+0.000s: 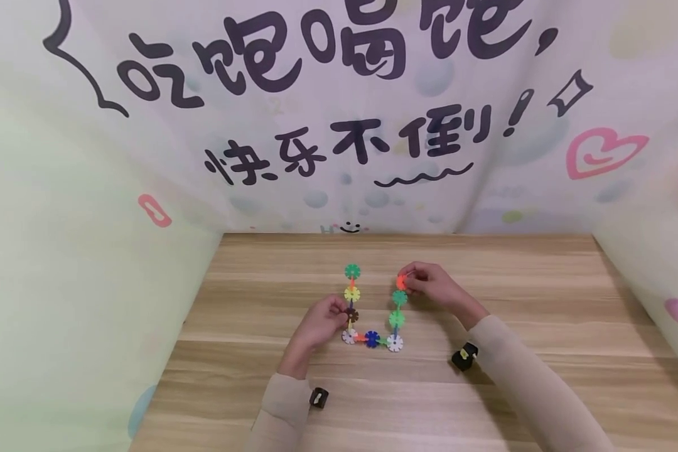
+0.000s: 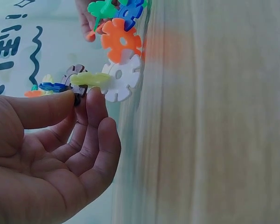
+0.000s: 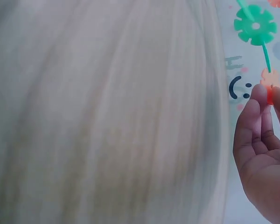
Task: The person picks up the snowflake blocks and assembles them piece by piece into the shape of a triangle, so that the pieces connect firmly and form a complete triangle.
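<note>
Flat on the wooden table (image 1: 486, 402), a U-shaped chain of colourful plastic snowflake discs (image 1: 373, 339), open toward 12 o'clock, with two upright arms running along the 12-to-6 line and a short base across at 6. Left hand (image 1: 322, 326) at the lower part of the left arm, thumb and fingertips (image 2: 95, 98) narrowed in a pinch on the dark brown disc (image 1: 351, 315), just above the white corner disc (image 1: 349, 336). Right hand (image 1: 429, 285) at the top of the right arm, grip closed on the orange-red disc (image 1: 401, 282), with the green disc (image 1: 399, 298) directly below toward 6. From the right grip, the rest of that arm straight down at 6 o'clock; from the left grip, the yellow and green discs at 12. Right hand nearer the free end, left nearer the base.
</note>
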The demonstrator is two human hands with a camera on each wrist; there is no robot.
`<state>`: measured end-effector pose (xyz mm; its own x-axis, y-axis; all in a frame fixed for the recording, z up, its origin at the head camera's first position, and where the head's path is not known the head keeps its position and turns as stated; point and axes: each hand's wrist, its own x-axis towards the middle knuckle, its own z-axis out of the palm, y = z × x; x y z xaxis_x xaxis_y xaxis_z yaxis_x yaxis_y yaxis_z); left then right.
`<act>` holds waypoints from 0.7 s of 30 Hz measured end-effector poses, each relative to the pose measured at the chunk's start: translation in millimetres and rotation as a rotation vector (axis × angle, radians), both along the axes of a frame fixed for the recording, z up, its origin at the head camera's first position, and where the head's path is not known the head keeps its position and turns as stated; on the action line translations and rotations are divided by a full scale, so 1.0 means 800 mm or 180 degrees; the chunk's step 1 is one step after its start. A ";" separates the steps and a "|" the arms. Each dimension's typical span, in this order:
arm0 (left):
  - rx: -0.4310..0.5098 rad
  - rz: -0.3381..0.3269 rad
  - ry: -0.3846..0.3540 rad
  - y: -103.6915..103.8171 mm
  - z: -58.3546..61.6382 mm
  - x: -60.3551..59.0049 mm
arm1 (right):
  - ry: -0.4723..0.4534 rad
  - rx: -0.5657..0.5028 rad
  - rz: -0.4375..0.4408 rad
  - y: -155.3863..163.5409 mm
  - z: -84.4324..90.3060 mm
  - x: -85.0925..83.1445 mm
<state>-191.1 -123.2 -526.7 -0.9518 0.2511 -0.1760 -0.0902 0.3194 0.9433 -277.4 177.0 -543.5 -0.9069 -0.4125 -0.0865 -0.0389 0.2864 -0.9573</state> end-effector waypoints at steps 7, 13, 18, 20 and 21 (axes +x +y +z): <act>-0.0066 0.0006 -0.0024 -0.001 0.000 -0.002 | -0.0014 -0.0076 0.0084 0.002 0.002 0.004; -0.0132 -0.0015 0.0010 -0.002 0.001 -0.002 | -0.0032 -0.0075 0.0151 0.004 0.004 0.006; -0.0163 -0.0009 0.0007 -0.002 0.002 -0.002 | -0.0077 -0.0082 0.0195 0.006 0.001 0.007; -0.0176 -0.0017 0.0032 -0.002 0.002 -0.001 | -0.0106 -0.0098 0.0215 0.007 0.000 0.007; -0.0177 -0.0010 0.0030 -0.002 0.002 -0.001 | -0.0119 -0.0106 0.0229 0.007 0.000 0.007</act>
<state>-192.1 -125.1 -525.2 -0.9527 0.2442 -0.1809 -0.0803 0.3716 0.9249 -271.4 182.5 -543.2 -0.8712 -0.4796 -0.1049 -0.0224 0.2522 -0.9674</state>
